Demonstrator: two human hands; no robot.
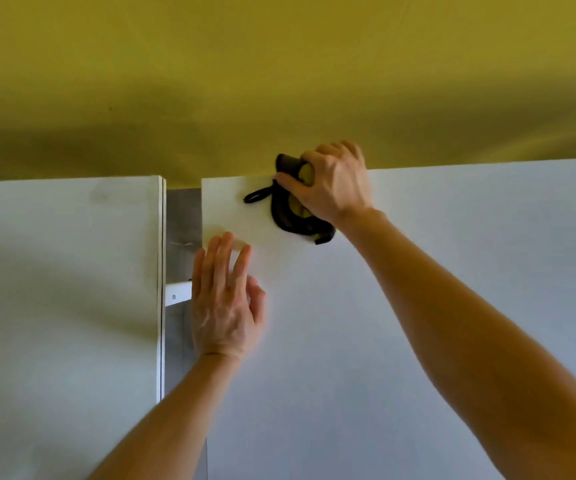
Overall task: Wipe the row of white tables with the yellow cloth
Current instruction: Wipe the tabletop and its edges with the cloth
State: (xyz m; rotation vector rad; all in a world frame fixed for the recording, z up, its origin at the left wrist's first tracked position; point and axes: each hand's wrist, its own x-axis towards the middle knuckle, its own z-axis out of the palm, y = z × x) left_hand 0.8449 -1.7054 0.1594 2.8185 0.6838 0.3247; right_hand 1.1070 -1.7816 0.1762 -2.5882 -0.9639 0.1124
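Both forearms out over the white worktop, cloth gripped at its far edge

Bare forearms come in from the near side, both over the right-hand worktop (452, 289). Between it and the left-hand worktop (65, 271) runs a narrow gap (183, 216), so the two stand apart without touching.

Just right of the gap, the left hand (226, 306) lies palm down on the right-hand worktop. Its fingers (224, 254) are straight and close together, the thumb is out to the side, and it holds nothing. The heel of the hand overlaps the gap's edge.

Farther right of the gap, at the far edge of the same worktop, the right hand (331, 185) has its fingers curled round the bunched yellow cloth (303, 211), which has black edging. The cloth touches the surface, and one end of it rises past the far edge. A black loop (255, 196) from the cloth lies flat, pointing toward the gap.

Down inside the gap show a grey floor and a white crossbar (177, 295) with a small screw. Beyond the gap's far end rises a yellow wall (279, 64)
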